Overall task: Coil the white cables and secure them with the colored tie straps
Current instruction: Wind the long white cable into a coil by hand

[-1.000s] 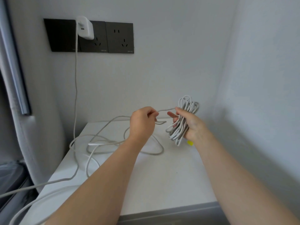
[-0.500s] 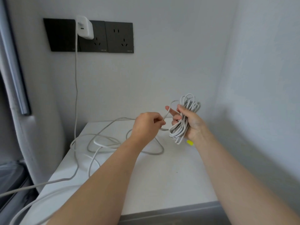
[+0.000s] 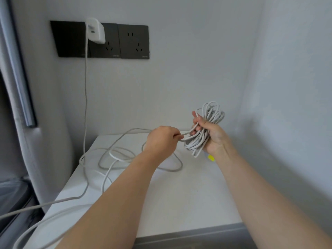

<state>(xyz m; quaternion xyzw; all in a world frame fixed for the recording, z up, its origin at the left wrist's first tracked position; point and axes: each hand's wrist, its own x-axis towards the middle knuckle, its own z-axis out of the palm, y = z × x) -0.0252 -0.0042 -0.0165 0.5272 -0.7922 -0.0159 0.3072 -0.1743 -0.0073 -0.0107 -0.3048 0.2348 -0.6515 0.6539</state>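
My right hand (image 3: pixel 211 135) grips a bundle of coiled white cable (image 3: pixel 209 119) held upright above the white table (image 3: pixel 179 194), loops sticking out above and below the fist. My left hand (image 3: pixel 162 141) pinches the free run of that cable right beside the coil, its fingers curled round the strand. The loose white cable (image 3: pixel 115 155) lies in tangled loops on the table's back left and trails off the front left edge. A yellow tie strap (image 3: pixel 211 157) peeks out on the table just under my right wrist, mostly hidden.
A white charger (image 3: pixel 95 31) is plugged into a black wall socket panel (image 3: pixel 133 42); its thin cable (image 3: pixel 85 105) hangs down the wall to the table. Walls close the table in at the back and right. A grey curtain or frame (image 3: pixel 16 87) stands at the left.
My left hand has moved right, closer to the coil, bringing the strand up against it. My right hand has turned the bundle slightly and risen a little.
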